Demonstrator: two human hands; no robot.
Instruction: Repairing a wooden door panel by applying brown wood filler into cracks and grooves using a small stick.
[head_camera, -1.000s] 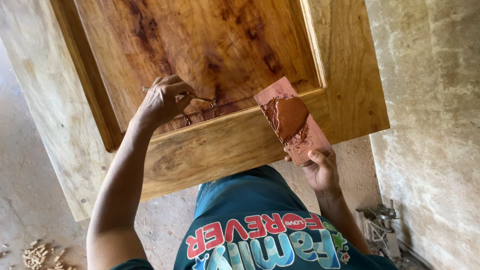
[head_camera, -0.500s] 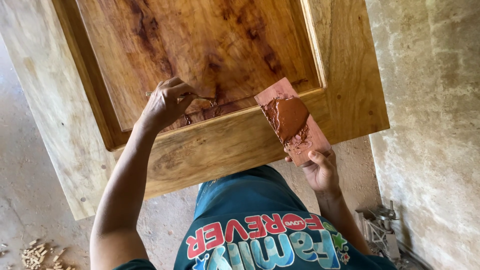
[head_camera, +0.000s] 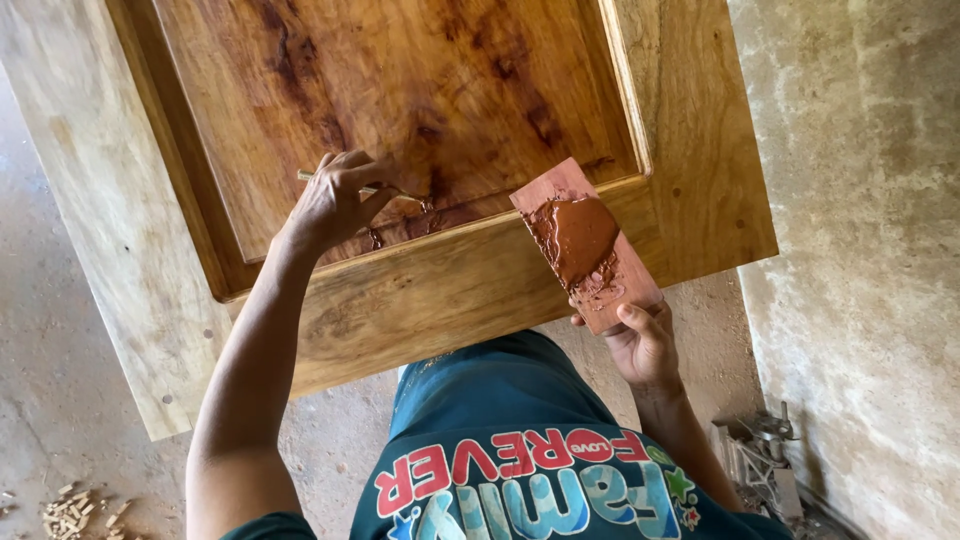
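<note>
**Ana:** Head view shows a wooden door (head_camera: 420, 130) lying flat, its recessed panel dark and glossy. The left hand (head_camera: 340, 200) is closed around a thin tool (head_camera: 385, 190) — only a pale sliver of it shows past the fingers — and its tip rests on the panel's lower edge, just above the bottom rail.

**Ben:** And the right hand (head_camera: 645, 345)?

**Ana:** It grips the lower end of a small pink board (head_camera: 590, 245), held tilted over the rail. A patch of reddish-brown filler (head_camera: 580, 240) sits on the board's upper half.

**Ben:** How far along does the work look?

**Ana:** Partway, by my reading. Reddish smears (head_camera: 425, 215) already lie in the groove where panel meets rail, right beside the tool tip, so some filler seems to be in. The smears look rough — not yet smoothed flush.

**Ben:** What seems left?

**Ana:** Plenty of filler remains on the board, and the groove to the right, toward the board, shows no smears. The panel's side grooves look untouched too, as far as the frame shows. Whether they need filling cannot be told.
</note>
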